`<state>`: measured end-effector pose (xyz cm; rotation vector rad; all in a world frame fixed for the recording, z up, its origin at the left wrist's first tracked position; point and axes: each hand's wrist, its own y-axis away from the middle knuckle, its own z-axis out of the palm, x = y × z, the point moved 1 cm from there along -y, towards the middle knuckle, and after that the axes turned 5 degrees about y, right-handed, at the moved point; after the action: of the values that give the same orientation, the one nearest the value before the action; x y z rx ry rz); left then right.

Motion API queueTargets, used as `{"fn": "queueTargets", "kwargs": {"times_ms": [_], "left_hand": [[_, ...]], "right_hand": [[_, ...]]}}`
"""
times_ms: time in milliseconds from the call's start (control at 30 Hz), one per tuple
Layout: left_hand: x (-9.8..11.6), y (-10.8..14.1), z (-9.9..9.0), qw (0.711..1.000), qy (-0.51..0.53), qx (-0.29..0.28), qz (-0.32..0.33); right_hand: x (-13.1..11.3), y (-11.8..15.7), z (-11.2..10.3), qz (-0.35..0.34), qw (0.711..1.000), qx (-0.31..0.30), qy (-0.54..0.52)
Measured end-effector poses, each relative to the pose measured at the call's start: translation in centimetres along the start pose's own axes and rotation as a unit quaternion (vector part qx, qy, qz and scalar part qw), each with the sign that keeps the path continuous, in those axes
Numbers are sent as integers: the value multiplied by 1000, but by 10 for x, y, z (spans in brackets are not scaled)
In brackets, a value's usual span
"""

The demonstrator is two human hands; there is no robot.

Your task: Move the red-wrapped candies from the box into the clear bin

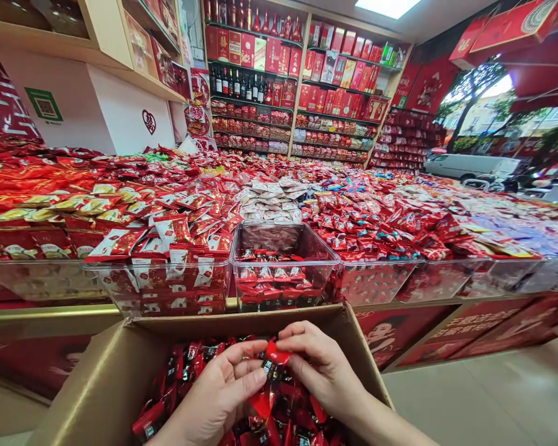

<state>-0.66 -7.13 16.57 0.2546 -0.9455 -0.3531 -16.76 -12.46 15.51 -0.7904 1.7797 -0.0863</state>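
Observation:
Both my hands meet over an open cardboard box [93, 365] filled with small red and black wrapped candies [190, 365]. My left hand [225, 384] pinches one wrapped candy [270, 371] between thumb and fingers. On its other side my right hand [318, 365] grips the red upper end of the same wrapper with thumb and fingertips. Just beyond the box stands a clear plastic bin [283, 266], partly filled with similar red and black candies in rows. The far wall of the bin shows above them.
Clear bins of red and white packets [153, 254] flank the middle bin on the left, with red packets [363, 229] to the right. Shelves of bottles and red boxes [274, 56] line the back wall. Tiled floor [483, 402] lies at lower right.

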Motion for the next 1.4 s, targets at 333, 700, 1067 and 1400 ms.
{"fn": "queueTargets", "kwargs": {"times_ms": [333,700,1067,1400], "left_hand": [[-4,-4,-2,989,-96,-5,108],[-9,-8,-11,995,-72,29,69],[16,4,-9,995,-85,12,41],[6,-8,-22,990,-132,-34,31]], "right_hand": [[-3,-6,14,229,954,-79,-178],[-20,11,14,-205,936,-105,265],[-77,-98,-48,-289,863,71,407],[9,-234,-20,-142,732,-263,612]]}}
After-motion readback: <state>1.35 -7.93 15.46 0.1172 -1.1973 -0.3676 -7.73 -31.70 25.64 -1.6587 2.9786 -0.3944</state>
